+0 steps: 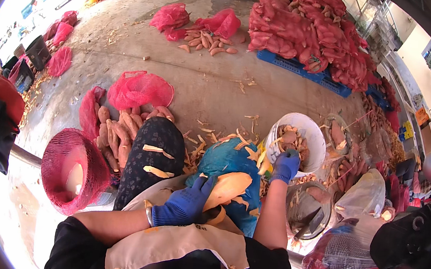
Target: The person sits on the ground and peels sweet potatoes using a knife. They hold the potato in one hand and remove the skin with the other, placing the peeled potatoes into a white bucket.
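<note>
Pile (120, 135): unpeeled roots, seemingly left to do.
Left hand (188, 201): grasping a root (229, 189) over blue plastic (223, 160), visible side peeled, apparently nearly done.
Right hand (286, 166): at the bucket (318, 150); grip unclear.
Sacks (297, 33): more roots.

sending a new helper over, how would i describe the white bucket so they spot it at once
Find the tall stack of red mesh sacks at upper right, then come down toward the blue-gloved right hand. The round white bucket sits there, its near rim by that hand, brownish scraps inside. Its bright white wall sets it apart from the greyish tub just below it.
</note>
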Action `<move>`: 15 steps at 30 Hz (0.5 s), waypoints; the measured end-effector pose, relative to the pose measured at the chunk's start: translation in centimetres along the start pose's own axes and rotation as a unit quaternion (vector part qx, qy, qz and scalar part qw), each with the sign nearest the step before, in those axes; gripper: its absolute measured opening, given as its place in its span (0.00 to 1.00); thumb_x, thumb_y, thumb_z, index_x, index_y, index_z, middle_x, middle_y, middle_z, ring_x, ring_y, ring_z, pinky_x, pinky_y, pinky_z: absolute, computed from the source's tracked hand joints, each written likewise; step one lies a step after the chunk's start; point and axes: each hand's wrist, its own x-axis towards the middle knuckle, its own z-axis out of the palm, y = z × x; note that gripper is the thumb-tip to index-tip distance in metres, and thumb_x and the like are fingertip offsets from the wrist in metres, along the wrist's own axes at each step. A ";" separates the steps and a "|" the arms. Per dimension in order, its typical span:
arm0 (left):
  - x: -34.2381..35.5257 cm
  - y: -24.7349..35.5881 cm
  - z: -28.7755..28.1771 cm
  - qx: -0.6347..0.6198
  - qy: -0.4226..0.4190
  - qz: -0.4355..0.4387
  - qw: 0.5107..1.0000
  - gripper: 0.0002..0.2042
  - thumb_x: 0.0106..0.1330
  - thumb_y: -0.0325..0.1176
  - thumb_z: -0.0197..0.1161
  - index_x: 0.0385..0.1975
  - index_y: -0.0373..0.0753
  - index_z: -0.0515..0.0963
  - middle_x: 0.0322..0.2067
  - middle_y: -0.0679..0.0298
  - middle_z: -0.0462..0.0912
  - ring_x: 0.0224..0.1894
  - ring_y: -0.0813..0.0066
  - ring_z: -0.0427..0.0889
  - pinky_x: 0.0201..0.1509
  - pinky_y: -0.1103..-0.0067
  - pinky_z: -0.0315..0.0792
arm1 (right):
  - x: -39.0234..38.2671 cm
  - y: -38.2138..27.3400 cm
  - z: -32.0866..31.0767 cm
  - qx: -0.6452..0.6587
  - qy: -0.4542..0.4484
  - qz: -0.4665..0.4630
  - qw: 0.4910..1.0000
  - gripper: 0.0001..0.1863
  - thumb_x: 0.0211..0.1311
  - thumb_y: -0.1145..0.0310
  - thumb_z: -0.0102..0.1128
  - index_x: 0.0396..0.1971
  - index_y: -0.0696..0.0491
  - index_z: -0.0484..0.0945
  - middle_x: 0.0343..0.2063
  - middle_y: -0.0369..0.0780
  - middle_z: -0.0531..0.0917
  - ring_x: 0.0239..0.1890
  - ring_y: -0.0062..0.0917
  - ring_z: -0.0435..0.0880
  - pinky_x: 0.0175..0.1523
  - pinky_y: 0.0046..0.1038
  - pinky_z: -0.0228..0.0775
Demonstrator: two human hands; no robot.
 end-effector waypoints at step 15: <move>0.5 -1.2 0.4 -0.182 0.044 0.006 0.982 0.46 0.50 0.47 0.76 0.65 0.32 0.58 0.59 0.41 0.69 0.62 0.47 0.69 0.65 0.66 0.65 | -4.8 -1.3 2.7 0.297 -0.154 0.089 0.938 0.10 0.64 0.69 0.54 0.41 0.53 0.81 0.23 0.37 0.79 0.27 0.25 0.79 0.36 0.25 0.73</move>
